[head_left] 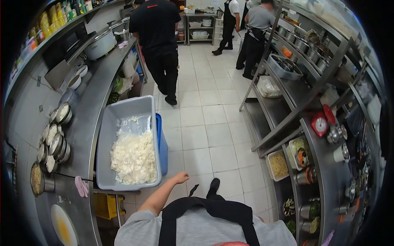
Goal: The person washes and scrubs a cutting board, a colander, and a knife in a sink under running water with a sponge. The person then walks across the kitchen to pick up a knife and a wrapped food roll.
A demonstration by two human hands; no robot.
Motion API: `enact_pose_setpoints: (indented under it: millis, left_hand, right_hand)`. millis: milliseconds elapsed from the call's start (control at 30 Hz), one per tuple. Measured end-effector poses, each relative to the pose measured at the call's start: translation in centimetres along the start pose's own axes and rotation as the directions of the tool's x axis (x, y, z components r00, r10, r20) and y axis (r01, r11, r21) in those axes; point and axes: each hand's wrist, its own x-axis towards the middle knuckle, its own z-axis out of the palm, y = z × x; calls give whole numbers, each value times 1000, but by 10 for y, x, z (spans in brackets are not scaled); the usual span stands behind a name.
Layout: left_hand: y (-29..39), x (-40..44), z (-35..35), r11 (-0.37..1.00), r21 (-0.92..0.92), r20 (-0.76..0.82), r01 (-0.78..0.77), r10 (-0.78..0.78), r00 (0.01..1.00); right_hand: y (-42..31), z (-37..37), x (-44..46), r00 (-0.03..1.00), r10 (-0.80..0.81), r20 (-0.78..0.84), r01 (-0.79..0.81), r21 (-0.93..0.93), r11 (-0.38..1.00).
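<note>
My left hand hangs in front of my body over the tiled floor, its fingers loosely curled with nothing visible in them. Just beyond it, to the left, stands a large grey plastic tub, apart from the hand. White cooked rice is heaped in the tub, with what looks like clear plastic film on part of it. A blue bin stands against the tub's right side. My right hand is out of view.
A steel counter on the left carries stacked metal bowls, a pink cloth and a stained white round board. Steel shelving and a red scale stand right. A person in black and other people occupy the aisle ahead.
</note>
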Motion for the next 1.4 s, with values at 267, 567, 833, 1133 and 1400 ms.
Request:
enact_pose_setpoints:
  millis: [267,567,833,1133,1400]
  left_hand:
    - [-53,15,-24,876,106,62,470,-477,877]
    - [-59,83,-67,779,-182,-47,600,-616,786]
    - [-80,246,-206,808,-78,22,584,-584,811]
    - [-31,510,-369,989,56,-178,135,-123,976]
    - [66,683,-439,999,47,-163,-4,11,987]
  right_hand:
    - [-191,-153,-45,998,-62,-22,58,-126,990]
    - [-423,-263,-113,968,-212,-131,146,-391,909]
    - [-526,-297,-119,972,-88,-217,21,-293,956]
    - [-617,-317,-123,979,-125,-159,156,198,968]
    - [-699,-356,-7,997,-77,-28,80,134,988]
